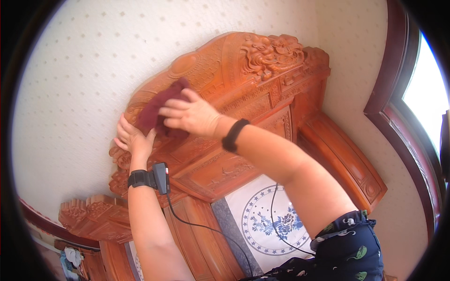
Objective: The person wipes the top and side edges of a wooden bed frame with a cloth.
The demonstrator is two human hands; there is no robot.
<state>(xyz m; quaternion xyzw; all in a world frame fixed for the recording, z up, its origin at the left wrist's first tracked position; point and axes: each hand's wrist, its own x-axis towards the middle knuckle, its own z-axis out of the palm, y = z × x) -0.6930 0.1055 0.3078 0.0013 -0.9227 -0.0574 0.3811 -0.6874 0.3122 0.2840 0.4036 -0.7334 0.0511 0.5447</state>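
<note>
My right hand (191,115) holds a dark red cloth (157,106) against the carved wooden backrest (197,70) of a sofa, its fingers bent over the cloth and slightly blurred. Lower and to the left, my left hand (134,136) rests at the backrest's curved edge with its fingers apart; its thumb lies close to the cloth. A black strap with a small dark device (161,178) is on my left wrist, and a black band (234,135) circles the right one.
A patterned pale wall (93,70) rises behind the backrest. Below lies a white seat cover (260,206) with blue flowers. A black cable (206,227) hangs from the wrist device. Right are a wooden armrest (347,164) and a dark-framed window (398,98).
</note>
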